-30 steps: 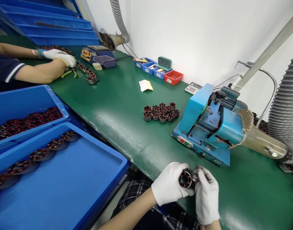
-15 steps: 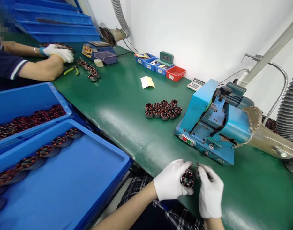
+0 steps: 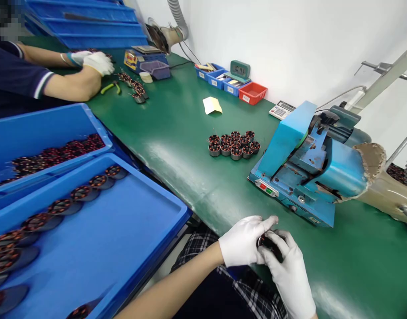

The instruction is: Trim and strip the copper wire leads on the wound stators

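Note:
Between my two white-gloved hands is a motor stator (image 3: pixel 270 247), a dark ring with copper windings, mostly hidden by the fingers. My left hand (image 3: pixel 245 241) grips it from the left, with thumb and forefinger along its upper edge. From the right, my right hand (image 3: pixel 288 261) closes its fingers round the same stator; the fingertips are stained dark. Both hands are above the front edge of the green table (image 3: pixel 177 146). Beyond them, a cluster of several similar stators (image 3: pixel 236 145) stands on the table, windings facing up.
A blue grinding machine (image 3: pixel 299 164) stands just behind my hands, right of the stators. On the left, a blue tray (image 3: pixel 123 239) holds a row of stators, beside a blue bin (image 3: pixel 40 115) of wound parts. A co-worker's gloved hand (image 3: pixel 99 63) works at the far left.
My right hand has moved left from beside the stator and closed onto it. The stator has turned, its wound face now mostly covered. The camera view has shifted slightly.

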{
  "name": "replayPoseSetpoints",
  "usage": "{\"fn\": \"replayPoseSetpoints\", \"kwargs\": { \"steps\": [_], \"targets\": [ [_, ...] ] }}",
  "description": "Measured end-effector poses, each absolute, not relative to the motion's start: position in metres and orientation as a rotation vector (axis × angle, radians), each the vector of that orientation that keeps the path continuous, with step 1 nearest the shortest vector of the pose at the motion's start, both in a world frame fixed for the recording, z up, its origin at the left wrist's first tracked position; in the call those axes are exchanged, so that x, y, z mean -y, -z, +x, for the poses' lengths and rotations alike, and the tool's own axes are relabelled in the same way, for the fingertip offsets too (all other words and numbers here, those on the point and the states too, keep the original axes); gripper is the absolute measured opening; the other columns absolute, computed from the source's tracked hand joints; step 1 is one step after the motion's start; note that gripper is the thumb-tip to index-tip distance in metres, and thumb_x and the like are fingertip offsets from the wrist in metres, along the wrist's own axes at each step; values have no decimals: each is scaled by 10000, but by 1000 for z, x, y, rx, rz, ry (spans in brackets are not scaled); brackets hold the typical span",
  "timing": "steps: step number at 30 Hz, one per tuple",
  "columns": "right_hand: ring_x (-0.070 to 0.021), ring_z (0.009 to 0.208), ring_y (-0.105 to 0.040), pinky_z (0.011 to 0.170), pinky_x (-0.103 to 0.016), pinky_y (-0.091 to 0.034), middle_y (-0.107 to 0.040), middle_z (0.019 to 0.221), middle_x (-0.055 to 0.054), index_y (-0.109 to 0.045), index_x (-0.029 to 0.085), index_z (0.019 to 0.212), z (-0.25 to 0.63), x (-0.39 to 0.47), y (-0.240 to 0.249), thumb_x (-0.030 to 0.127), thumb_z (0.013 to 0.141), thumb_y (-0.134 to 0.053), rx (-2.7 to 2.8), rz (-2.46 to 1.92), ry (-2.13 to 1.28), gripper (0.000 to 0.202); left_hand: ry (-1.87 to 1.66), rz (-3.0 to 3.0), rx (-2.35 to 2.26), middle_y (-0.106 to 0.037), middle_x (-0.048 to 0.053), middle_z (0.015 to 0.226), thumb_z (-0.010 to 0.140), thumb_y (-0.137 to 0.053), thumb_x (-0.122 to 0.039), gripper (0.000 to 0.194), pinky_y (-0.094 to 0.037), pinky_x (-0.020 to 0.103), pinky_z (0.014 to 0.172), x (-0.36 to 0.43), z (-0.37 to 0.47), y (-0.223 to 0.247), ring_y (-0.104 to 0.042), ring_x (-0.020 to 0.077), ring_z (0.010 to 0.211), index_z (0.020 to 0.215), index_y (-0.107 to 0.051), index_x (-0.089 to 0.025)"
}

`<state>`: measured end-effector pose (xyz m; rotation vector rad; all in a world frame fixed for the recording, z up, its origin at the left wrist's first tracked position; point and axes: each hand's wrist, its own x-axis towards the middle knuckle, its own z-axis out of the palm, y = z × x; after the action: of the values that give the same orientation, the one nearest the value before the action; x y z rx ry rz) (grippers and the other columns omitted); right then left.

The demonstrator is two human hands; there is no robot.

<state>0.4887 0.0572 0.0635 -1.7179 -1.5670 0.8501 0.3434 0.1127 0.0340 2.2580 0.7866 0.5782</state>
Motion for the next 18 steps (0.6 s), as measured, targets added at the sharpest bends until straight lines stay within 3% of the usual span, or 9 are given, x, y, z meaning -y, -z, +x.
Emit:
{"fn": "replayPoseSetpoints", "kwargs": {
  "steps": [4,8,11,14,18],
  "targets": [
    [-210,764,-627,727,-338,-517,-671,819,-65,-697,220,725,489,-55,-54,320,720,-626,1349,-1670,-865,123,-630,2284,-858,-624,79,982,653,-678,-345,847,-440,410,874,-109,349,-33,-579,259,895,1345,-236,-136],
    [-132,590,-592,569,-255,-511,-659,682,-6,-650,200,709,512,-51,-48,333,662,-725,591,-1408,-1035,159,-668,2233,-918,-633,74,985,615,-732,-446,795,-439,414,848,-108,351,-34,-573,276,908,1259,-359,-166],
    [-85,611,-593,626,-219,-520,-649,695,44,-638,234,739,532,-47,-52,296,677,-731,294,-1201,-959,128,-665,2213,-937,-628,74,935,551,-762,-481,774,-448,398,804,-109,351,-37,-568,265,850,1176,-442,-156],
    [-117,697,-628,668,-249,-533,-685,804,3,-656,222,813,538,-45,-57,274,663,-746,372,-1311,-986,183,-693,2202,-885,-620,60,927,509,-788,-456,741,-440,378,816,-111,349,-42,-559,248,843,1115,-481,-160],
    [-231,833,-645,763,-369,-527,-684,964,-99,-668,182,947,526,-46,-66,285,570,-799,753,-1511,-1393,412,-660,2176,-830,-633,23,888,569,-786,-377,541,-415,347,871,-113,347,-45,-570,210,823,1000,-525,-179]
  ]
}}
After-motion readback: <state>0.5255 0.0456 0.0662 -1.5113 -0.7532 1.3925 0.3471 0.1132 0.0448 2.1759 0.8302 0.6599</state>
